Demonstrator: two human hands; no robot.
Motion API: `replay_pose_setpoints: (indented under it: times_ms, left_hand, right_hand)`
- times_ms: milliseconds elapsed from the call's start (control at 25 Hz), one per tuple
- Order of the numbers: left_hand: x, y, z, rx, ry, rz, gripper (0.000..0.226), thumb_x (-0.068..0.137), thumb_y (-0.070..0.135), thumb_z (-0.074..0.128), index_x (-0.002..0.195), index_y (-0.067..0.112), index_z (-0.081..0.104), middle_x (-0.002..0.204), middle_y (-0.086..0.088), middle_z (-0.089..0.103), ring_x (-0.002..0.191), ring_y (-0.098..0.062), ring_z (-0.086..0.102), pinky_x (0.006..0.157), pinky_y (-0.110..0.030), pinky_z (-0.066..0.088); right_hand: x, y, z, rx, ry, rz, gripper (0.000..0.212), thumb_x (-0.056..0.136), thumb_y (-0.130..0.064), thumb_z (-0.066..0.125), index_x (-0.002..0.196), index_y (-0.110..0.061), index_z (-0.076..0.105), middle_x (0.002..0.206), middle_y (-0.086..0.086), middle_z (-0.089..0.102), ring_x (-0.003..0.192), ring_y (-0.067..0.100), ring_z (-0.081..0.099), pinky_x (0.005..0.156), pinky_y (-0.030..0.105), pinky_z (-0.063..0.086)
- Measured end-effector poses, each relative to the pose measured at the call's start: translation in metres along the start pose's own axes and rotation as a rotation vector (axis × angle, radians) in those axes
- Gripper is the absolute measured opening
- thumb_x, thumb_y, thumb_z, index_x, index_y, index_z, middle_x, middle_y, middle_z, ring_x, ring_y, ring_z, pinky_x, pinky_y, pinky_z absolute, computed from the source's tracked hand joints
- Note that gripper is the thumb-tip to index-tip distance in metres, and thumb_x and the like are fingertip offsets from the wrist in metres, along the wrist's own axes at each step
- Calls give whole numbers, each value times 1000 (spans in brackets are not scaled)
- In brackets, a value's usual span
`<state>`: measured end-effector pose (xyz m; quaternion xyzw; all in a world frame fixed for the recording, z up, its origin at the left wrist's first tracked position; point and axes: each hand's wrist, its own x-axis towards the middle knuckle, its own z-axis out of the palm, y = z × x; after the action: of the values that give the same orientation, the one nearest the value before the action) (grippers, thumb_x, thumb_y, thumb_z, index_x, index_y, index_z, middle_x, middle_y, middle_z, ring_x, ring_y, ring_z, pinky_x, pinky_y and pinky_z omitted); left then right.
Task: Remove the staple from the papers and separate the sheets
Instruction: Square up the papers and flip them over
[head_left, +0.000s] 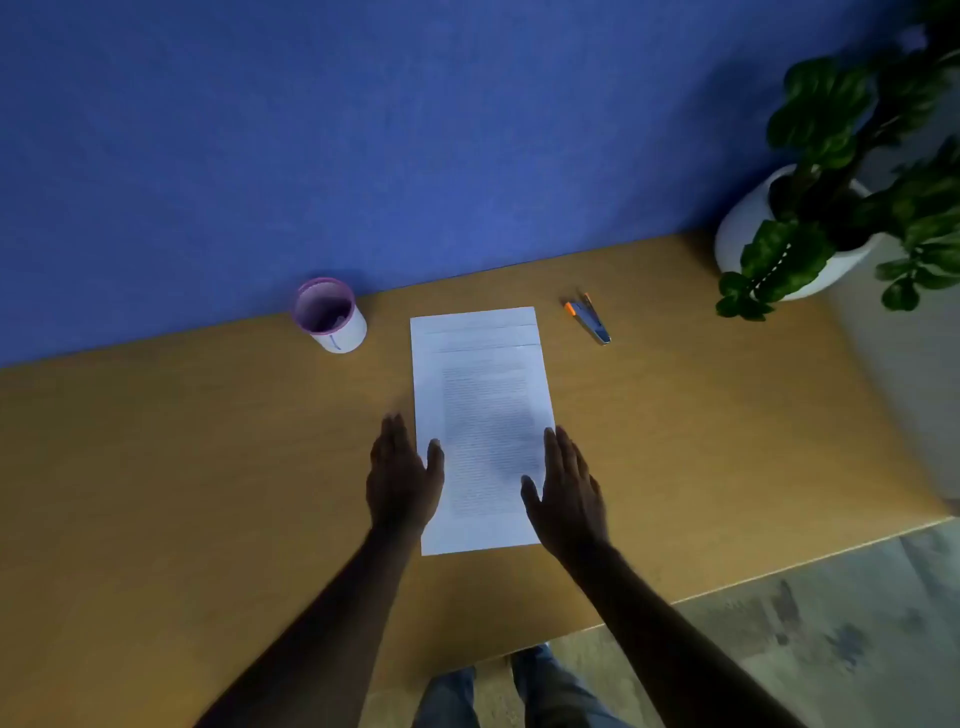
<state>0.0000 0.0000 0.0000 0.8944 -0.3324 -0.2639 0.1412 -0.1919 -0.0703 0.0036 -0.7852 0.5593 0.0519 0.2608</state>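
Evidently papers (480, 415), staple indiscernible, print blurred.

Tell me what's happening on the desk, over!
Left hand open, flat at papers' left edge. Right hand open at right edge. Papers flat, staple not visible. Staple remover untouched, beyond. Nothing blocking.

Setting: office-like workspace, dimly lit
Bench (208, 467): pale wood top, pushed against the wall
Wall (363, 130): blue, fabric-like, resembling a partition panel
Paperwork: printed papers (480, 415) lying flat mid-bench
Desk tools: orange-handled staple remover (589, 318), white cup (332, 316) with purple rim
Decor: potted plant (810, 208) in white pot, far right corner
Floor (831, 623): grey, mottled
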Motion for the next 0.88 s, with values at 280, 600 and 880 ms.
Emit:
replay_pose_setpoints:
  times_ms: [280, 600, 880]
  left_hand:
    - [22, 12, 1, -203, 12, -123, 56, 102, 36, 53, 150, 9, 45, 155, -13, 49, 143, -33, 45, 114, -49, 44]
    - [48, 20, -12, -875, -57, -538, 13, 87, 11, 59, 75, 14, 61, 78, -8, 54, 79, -22, 45, 71, -34, 35]
    - [60, 18, -16, -945, -151, -578, 11, 95, 18, 68, 87, 11, 66, 76, -7, 56, 68, -19, 46, 64, -30, 40]
  right_hand:
    - [5, 10, 16, -37, -42, 23, 81, 104, -41, 54, 166, -15, 10, 175, 4, 11, 162, 23, 13, 127, 43, 27]
    - [2, 12, 22, -121, -48, -9, 79, 103, -40, 59, 165, -14, 18, 174, 7, 13, 162, 26, 11, 127, 45, 23]
    - [4, 15, 22, -151, -46, -37, 77, 103, -43, 58, 165, -14, 22, 174, 9, 16, 161, 29, 15, 125, 47, 28]
